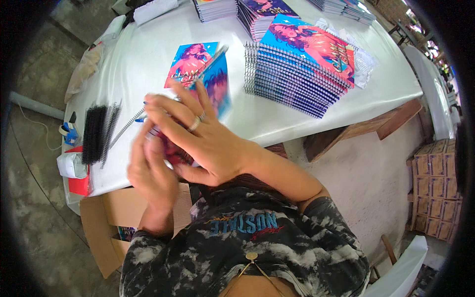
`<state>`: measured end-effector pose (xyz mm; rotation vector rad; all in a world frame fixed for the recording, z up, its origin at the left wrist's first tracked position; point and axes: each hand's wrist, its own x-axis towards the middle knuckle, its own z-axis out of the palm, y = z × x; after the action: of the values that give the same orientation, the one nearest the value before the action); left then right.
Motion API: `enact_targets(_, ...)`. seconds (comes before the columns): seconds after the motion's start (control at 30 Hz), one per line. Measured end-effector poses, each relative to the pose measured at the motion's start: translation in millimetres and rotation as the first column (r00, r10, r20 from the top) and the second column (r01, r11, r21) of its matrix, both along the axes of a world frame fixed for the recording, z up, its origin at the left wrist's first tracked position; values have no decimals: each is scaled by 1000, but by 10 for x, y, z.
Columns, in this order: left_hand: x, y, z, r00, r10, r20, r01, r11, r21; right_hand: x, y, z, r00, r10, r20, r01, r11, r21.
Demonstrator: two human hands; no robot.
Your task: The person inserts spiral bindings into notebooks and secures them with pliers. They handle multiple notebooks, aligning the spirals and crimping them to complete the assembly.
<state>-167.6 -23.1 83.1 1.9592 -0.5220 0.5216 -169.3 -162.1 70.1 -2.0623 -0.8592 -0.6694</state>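
Note:
Over the table's near edge, both my hands are around a notebook (216,85) with a blue and pink cover, tilted up and partly blurred. My left hand (153,173) grips its lower left side, fingers bent and smeared by motion. Across its front lies my right hand (208,131), a ring on one finger, its fingers spread and its thumb curled near the lower edge. My palms and fingers hide much of the notebook. A dark spiral coil (127,126) runs out to the left beside my fingers. Just beyond, a matching pink and blue cover (190,58) lies flat.
Spiral-bound notebooks (302,64) form a tall stack on the right, with more piles (262,15) behind. Black coils (95,133) lie in a bundle at the left, near a tape dispenser (69,132). An open cardboard box (104,222) stands below the table edge.

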Motion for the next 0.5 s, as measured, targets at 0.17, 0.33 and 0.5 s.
enact_targets(0.17,446,147,-69,948,-61,-313,8,986,-168,394,-144,-28,893,-54,-447,136,979,154)
enact_targets(0.33,628,134,-183,753,-511,-415,281,820,-500,386,-265,-3,735,268,-622,184,804,565)
enact_targets(0.5,770,125,-82,666,-610,-429,389,775,-499,313,-224,65,755,149,-639,261,825,501)
